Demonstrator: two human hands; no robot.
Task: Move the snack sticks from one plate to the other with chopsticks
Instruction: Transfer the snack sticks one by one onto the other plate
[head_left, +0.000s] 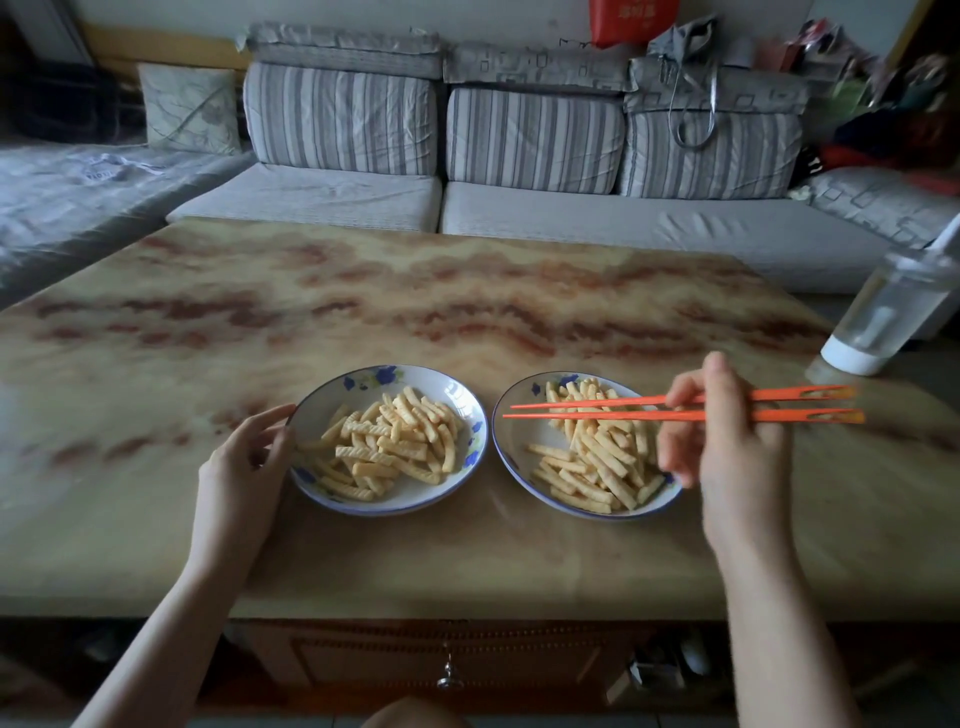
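A marbled table in cream and rust-red fills the middle of a living room, with a grey sofa and its 3 striped back cushions beyond the far edge. 2 white plates with blue flowers sit side by side near the middle of the near edge. Both hold heaps of pale ridged snack sticks, on the left plate a pile, on the right plate another. The left hand rests its loosely curved fingers against the left plate's outer rim, grasping nothing. The right hand's fingers pinch a pair of orange chopsticks, whose slightly parted tips hover above the right plate, carrying nothing. A clear bottle stands at the right edge.
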